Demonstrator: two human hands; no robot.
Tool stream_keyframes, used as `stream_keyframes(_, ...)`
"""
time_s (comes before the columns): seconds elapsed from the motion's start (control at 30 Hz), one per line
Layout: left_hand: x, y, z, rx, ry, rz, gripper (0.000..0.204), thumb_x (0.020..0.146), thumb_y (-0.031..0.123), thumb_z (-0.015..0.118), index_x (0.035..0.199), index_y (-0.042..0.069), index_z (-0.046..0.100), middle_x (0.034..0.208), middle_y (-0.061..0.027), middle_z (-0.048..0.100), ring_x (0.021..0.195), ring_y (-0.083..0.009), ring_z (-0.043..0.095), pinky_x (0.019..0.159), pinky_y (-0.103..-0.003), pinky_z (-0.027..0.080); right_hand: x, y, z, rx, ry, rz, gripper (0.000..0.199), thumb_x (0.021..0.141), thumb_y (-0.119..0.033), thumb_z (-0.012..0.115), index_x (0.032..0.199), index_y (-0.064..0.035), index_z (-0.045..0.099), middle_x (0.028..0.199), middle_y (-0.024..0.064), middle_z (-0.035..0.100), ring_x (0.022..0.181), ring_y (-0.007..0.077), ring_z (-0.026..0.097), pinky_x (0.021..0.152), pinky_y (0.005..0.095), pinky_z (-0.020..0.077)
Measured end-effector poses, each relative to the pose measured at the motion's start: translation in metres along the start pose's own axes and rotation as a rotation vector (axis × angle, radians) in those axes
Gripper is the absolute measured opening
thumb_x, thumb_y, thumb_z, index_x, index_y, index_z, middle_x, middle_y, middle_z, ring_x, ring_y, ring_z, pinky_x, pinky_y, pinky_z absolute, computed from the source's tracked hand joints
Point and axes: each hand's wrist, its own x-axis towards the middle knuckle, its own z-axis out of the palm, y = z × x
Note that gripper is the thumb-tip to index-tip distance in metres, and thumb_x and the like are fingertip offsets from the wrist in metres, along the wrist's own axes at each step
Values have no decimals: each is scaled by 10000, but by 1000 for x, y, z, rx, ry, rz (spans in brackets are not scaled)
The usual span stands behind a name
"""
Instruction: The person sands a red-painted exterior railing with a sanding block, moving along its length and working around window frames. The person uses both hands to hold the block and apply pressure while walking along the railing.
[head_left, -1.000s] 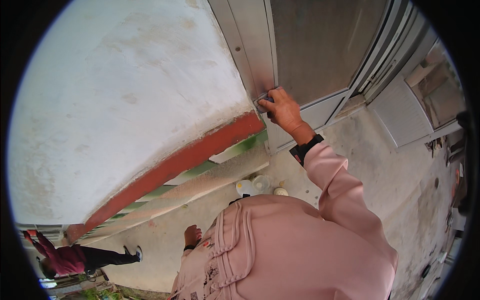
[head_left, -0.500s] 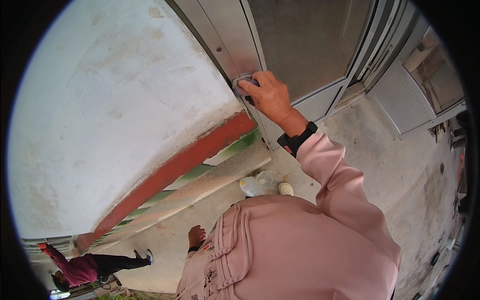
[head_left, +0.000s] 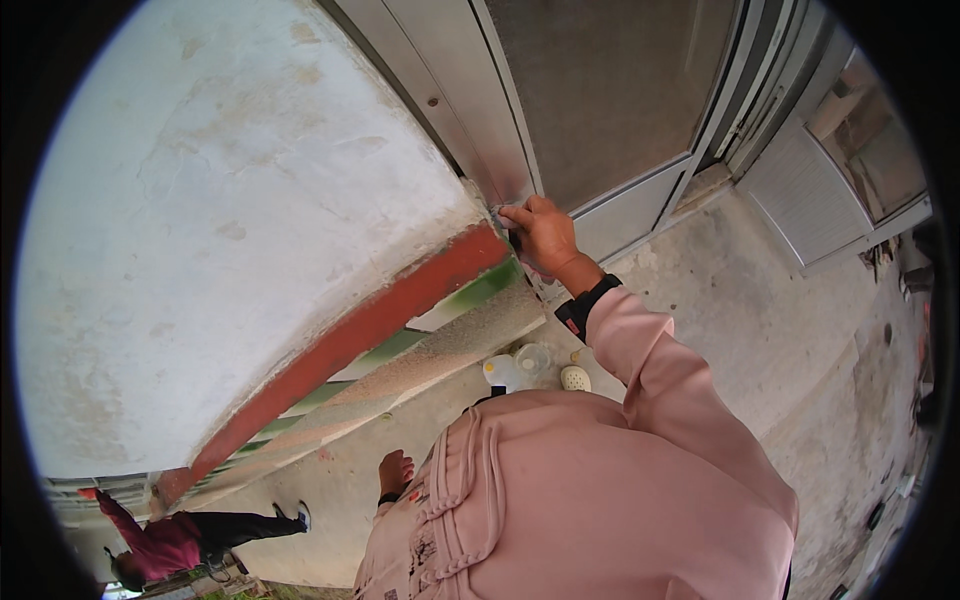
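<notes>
My right grip (head_left: 535, 232) pinches the small latch (head_left: 497, 212) at its fingertips on the grey metal door frame (head_left: 470, 120); those fingers could slip, I judge, being only fingertip-held.

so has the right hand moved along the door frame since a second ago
Yes. The right hand has slid down the grey metal door frame and now sits level with the red stripe at the wall's base, fingertips pinched against the frame edge.

A loose pink long-sleeved top (head_left: 600, 500) with gathered seams, plus a black wristband (head_left: 585, 305).
</notes>
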Motion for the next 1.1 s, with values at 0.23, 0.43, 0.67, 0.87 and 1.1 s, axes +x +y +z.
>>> stream_keyframes(0.23,-8,6,-5,-4,-107,22,277,908,150,466,664,152,335,581,18,389,469,-97,363,408,-267,263,17,-16,-45,-21,220,-88,377,715,-73,710,1042,-259,685,872,23,580,833,242,613,632,369,507)
stream_keyframes(0.43,-24,12,-2,194,-178,224,258,898,157,487,673,143,364,596,8,405,466,-106,366,406,-271,268,42,-31,-40,-83,249,-300,431,668,-49,743,1042,-252,677,907,15,568,876,228,605,621,355,512)
stream_keyframes(0.67,-18,5,7,-38,-30,27,161,888,194,525,757,104,499,670,-38,547,506,-129,474,422,-270,336,11,9,-8,-199,15,-216,400,680,-67,741,1020,-267,677,870,20,547,881,237,599,630,369,521)
stream_keyframes(0.87,-43,13,13,69,7,139,148,884,211,540,785,102,527,680,-35,557,506,-125,481,425,-266,346,1,14,-34,-178,33,-120,385,697,-67,707,1031,-257,684,913,27,565,887,241,602,640,365,534)
stream_keyframes(1.1,-44,19,22,185,-87,223,152,886,210,525,769,114,540,670,-26,567,509,-127,491,430,-267,352,42,-7,-44,-153,315,-315,384,676,-83,735,1012,-262,680,935,20,580,869,238,594,626,366,528)
